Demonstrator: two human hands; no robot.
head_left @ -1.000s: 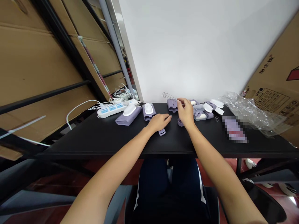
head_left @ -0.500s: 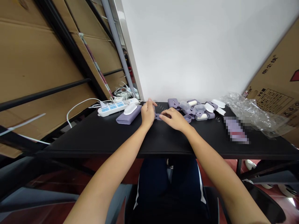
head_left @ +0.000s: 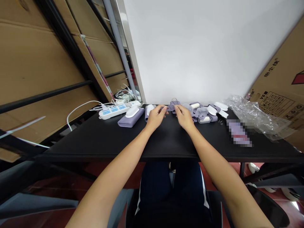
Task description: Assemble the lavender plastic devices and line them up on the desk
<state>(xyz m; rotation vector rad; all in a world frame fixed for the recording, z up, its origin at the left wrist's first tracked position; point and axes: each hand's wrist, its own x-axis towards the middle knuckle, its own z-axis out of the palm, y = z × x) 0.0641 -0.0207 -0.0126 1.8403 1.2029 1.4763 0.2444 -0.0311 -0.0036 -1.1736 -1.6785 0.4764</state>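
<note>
A small purple plastic part (head_left: 170,108) spans the gap between my two hands, above the black table. My left hand (head_left: 155,118) pinches its left end between thumb and fingers. At the other end, my right hand (head_left: 184,117) has its fingertips closed on the part. Just left of my left hand lies a purple piece with a white top (head_left: 149,109). Behind the right fingers are a purple case (head_left: 175,103) and what looks like a thin wire loop on it. The part's finer details are too small to make out.
A white power strip (head_left: 114,110) with tangled cables and a purple block with a white oval piece (head_left: 131,117) stand to the left. Several purple and white parts (head_left: 205,119) are piled on the right, near clear plastic wrap (head_left: 258,114). A white wall rises behind.
My left hand has turned and lowered, uncovering the purple-and-white piece beside it. My right hand has shifted slightly right, and the small part is now held between both hands, farther back.
</note>
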